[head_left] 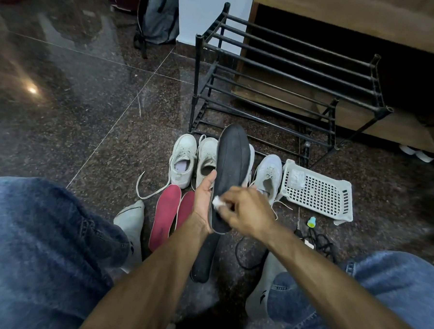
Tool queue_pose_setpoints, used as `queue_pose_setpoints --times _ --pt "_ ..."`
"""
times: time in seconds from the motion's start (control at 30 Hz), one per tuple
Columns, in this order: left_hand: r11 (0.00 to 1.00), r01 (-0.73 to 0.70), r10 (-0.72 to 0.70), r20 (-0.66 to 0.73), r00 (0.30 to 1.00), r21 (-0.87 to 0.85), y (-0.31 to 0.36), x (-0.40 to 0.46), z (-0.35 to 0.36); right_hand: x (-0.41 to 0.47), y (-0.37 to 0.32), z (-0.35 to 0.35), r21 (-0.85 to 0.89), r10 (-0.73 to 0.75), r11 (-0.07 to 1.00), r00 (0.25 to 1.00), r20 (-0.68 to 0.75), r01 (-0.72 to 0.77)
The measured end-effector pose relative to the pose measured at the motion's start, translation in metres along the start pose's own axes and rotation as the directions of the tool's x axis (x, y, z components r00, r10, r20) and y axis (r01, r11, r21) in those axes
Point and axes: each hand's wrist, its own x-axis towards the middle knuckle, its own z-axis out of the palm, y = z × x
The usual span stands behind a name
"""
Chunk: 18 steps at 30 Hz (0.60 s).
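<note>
I keep the black insole (232,160) raised above the floor, my left hand (204,201) gripping its lower edge and my right hand (246,211) pinching a white wad (217,202) against it. It looks light and floppy, so I'd support it mid-length.

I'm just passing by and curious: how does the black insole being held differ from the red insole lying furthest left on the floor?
The black insole is lifted, gripped by the left hand; the red insole lies flat on the floor. A white wad pinched in the right hand presses on the black insole; no hand touches the red insole. Both share a foot-shaped outline.
</note>
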Motion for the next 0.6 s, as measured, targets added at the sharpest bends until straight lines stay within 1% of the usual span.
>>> queue_pose_setpoints --times 0.07,0.13,0.2,0.23,0.3,0.37,0.5,0.53,0.6 --pt "0.999 0.021 -0.021 0.003 1.0 -0.041 -0.008 0.0 0.001 0.018 0.01 -0.011 -0.035 0.099 0.994 0.993 -0.069 -0.102" --pt "0.999 0.027 -0.027 0.009 1.0 -0.033 -0.011 -0.001 0.003 0.029 0.014 -0.019 -0.025 0.141 0.989 0.985 -0.096 -0.144" --pt "0.999 -0.004 0.004 -0.009 1.0 -0.036 -0.007 0.002 0.004 0.023 0.007 -0.019 0.005 0.086 0.996 0.996 -0.038 -0.086" --pt "0.999 -0.034 0.034 -0.009 0.999 -0.031 -0.003 0.002 0.004 0.015 0.001 -0.016 0.02 0.025 0.999 1.0 0.009 -0.026" --pt "0.999 -0.044 0.044 0.023 0.999 -0.018 0.002 0.002 0.002 -0.001 -0.008 -0.01 0.02 -0.064 0.998 0.996 0.068 0.062" --pt "0.999 -0.026 0.027 0.027 0.999 -0.031 0.001 0.003 0.0 0.002 -0.004 -0.013 -0.063 -0.055 0.996 0.996 0.07 0.06" --pt "0.999 0.022 -0.022 0.02 1.0 0.029 -0.001 0.003 0.002 0.025 0.013 -0.029 -0.208 0.059 0.976 0.998 -0.018 -0.062" --pt "0.999 0.02 -0.02 0.015 1.0 0.036 0.001 0.002 0.004 0.025 0.013 -0.031 -0.213 0.06 0.975 0.998 -0.007 -0.06" --pt "1.0 -0.001 0.001 0.006 1.0 0.023 0.005 0.0 0.005 0.016 0.006 -0.029 -0.205 0.014 0.979 0.994 0.106 0.008"
